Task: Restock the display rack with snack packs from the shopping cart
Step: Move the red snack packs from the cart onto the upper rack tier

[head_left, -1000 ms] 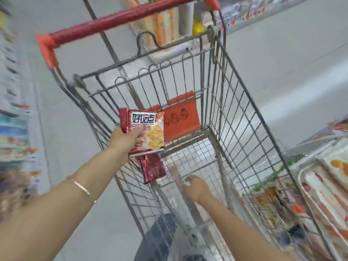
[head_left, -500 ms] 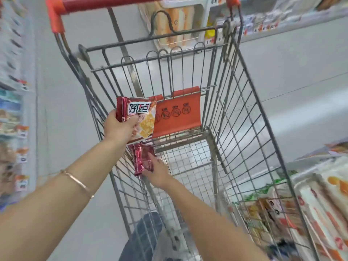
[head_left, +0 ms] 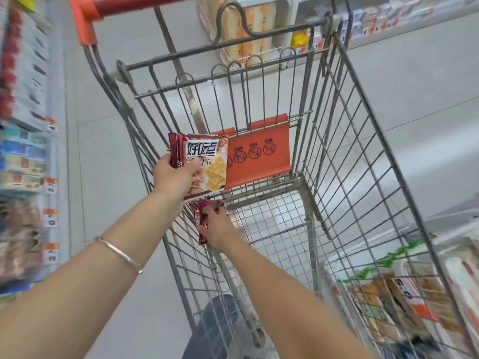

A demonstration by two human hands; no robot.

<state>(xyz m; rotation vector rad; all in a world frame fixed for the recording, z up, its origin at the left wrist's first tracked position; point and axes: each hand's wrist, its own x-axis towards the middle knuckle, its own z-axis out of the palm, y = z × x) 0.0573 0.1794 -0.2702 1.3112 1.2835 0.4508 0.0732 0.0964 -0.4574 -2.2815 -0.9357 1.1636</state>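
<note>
Forearms reach out from you into the shopping cart point(head_left: 181, 53), so this looks like the gathering step, with no shelving begun. Low in the basket, your right hand point(head_left: 220, 229) curls its fingers round a dark red snack pack point(head_left: 199, 216) lying against the left wire wall. Just above it, your left hand point(head_left: 177, 174) pinches a cracker pack point(head_left: 210, 161): upright, glossy, with a white label over printed crackers. A red edge behind it may be a second pack. The next move probably calls for lifting the lower pack clear of the wires, then turning right to the blurred display rack point(head_left: 451, 224). Beyond the hands hangs the orange seat flap point(head_left: 261, 156).
</note>
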